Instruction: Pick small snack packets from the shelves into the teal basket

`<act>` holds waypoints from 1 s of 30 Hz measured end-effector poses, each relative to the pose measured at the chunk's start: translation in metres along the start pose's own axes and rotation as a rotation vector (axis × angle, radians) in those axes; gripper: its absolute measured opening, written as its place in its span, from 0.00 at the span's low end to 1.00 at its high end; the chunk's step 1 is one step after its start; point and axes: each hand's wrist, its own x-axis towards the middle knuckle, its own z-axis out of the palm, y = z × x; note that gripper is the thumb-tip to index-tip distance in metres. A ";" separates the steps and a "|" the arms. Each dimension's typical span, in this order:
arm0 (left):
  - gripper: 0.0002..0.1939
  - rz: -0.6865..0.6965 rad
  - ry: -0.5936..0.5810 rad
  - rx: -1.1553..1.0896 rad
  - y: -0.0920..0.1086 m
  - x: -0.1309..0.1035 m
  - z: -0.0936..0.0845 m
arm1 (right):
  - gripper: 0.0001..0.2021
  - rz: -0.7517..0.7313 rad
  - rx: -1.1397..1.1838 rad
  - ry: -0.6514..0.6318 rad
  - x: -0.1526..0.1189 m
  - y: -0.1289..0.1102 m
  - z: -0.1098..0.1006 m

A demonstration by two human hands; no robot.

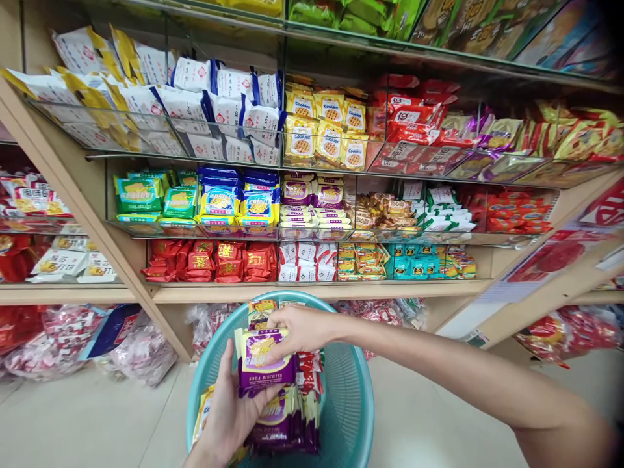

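Note:
Over a teal plastic basket point(344, 370), both my hands are on purple-and-cream soda biscuit packets point(267, 378). My left hand point(234, 409) cups them from below, its thumb up along the left edge and its fingers underneath. From above, my right hand point(299, 330) pinches the upper part of the packet, thumb across its front. More purple soda biscuit packets point(280, 422) lie in the basket under the hands. Beside them are red-and-white packets point(311, 372), and a yellow cookie packet point(202, 413) sits at the left wall, partly behind my left hand.
Ahead rises a wooden shelf unit with clear dividers. White packets point(234, 104), yellow cookie packets point(329, 127), green packets point(141, 195) and purple packets point(314, 195) fill its bins. Bagged goods point(141, 351) lie on the floor beneath the bottom wooden ledge point(292, 292).

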 end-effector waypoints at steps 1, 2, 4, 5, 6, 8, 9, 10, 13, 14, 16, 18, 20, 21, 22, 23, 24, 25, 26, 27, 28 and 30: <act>0.23 0.005 0.001 0.006 0.000 0.000 0.000 | 0.19 -0.004 -0.019 0.002 0.001 0.002 0.001; 0.24 0.011 0.005 0.014 0.000 -0.001 -0.001 | 0.19 -0.018 -0.036 0.003 0.001 0.003 0.002; 0.25 0.008 0.012 0.030 -0.001 -0.003 0.000 | 0.19 -0.062 -0.065 0.016 0.003 0.007 0.004; 0.26 0.000 0.007 0.034 -0.001 -0.004 0.000 | 0.19 -0.081 -0.073 0.027 0.003 0.009 0.004; 0.27 -0.010 -0.002 0.034 -0.001 -0.005 0.000 | 0.18 -0.097 -0.078 0.040 0.004 0.011 0.006; 0.29 -0.023 -0.031 0.028 -0.002 -0.006 0.001 | 0.19 -0.102 -0.092 0.066 0.004 0.013 0.008; 0.28 -0.024 -0.044 0.026 -0.001 -0.005 0.000 | 0.19 -0.096 -0.100 0.083 0.003 0.013 0.010; 0.27 -0.023 -0.049 0.025 -0.001 -0.005 0.000 | 0.20 -0.087 -0.107 0.102 0.003 0.013 0.011; 0.23 -0.019 -0.031 0.041 0.005 -0.003 -0.002 | 0.24 -0.038 -0.099 0.154 -0.001 0.009 0.015; 0.22 -0.017 -0.027 0.045 0.009 -0.002 -0.003 | 0.26 -0.027 -0.086 0.171 -0.003 0.007 0.015; 0.21 0.010 -0.024 0.042 0.018 -0.001 -0.003 | 0.30 -0.037 -0.037 0.217 -0.006 0.005 0.016; 0.21 0.057 -0.023 0.036 0.027 0.000 -0.003 | 0.34 -0.087 0.029 0.281 -0.009 0.006 0.016; 0.21 0.109 -0.018 0.034 0.036 0.000 -0.002 | 0.42 -0.127 0.078 0.337 -0.013 0.009 0.019; 0.21 0.128 -0.016 0.036 0.038 0.000 -0.002 | 0.47 -0.133 0.087 0.354 -0.015 0.011 0.021; 0.21 0.139 -0.017 0.037 0.040 0.000 -0.001 | 0.51 -0.129 0.085 0.360 -0.017 0.013 0.024; 0.21 0.142 -0.019 0.039 0.040 -0.001 -0.001 | 0.55 -0.120 0.079 0.354 -0.019 0.015 0.027; 0.21 0.131 -0.020 0.043 0.039 -0.001 -0.001 | 0.58 -0.111 0.071 0.339 -0.021 0.017 0.031; 0.21 0.110 -0.020 0.047 0.036 -0.001 -0.002 | 0.60 -0.105 0.066 0.320 -0.024 0.019 0.036; 0.22 0.083 -0.015 0.049 0.033 -0.002 -0.003 | 0.61 -0.103 0.065 0.300 -0.026 0.020 0.040; 0.23 0.051 -0.008 0.048 0.029 -0.002 -0.005 | 0.62 -0.104 0.066 0.280 -0.028 0.022 0.045; 0.24 0.020 -0.001 0.041 0.025 -0.002 -0.007 | 0.62 -0.103 0.070 0.262 -0.031 0.023 0.050; 0.25 -0.034 0.006 0.028 0.016 -0.003 -0.012 | 0.62 -0.089 0.087 0.241 -0.037 0.025 0.059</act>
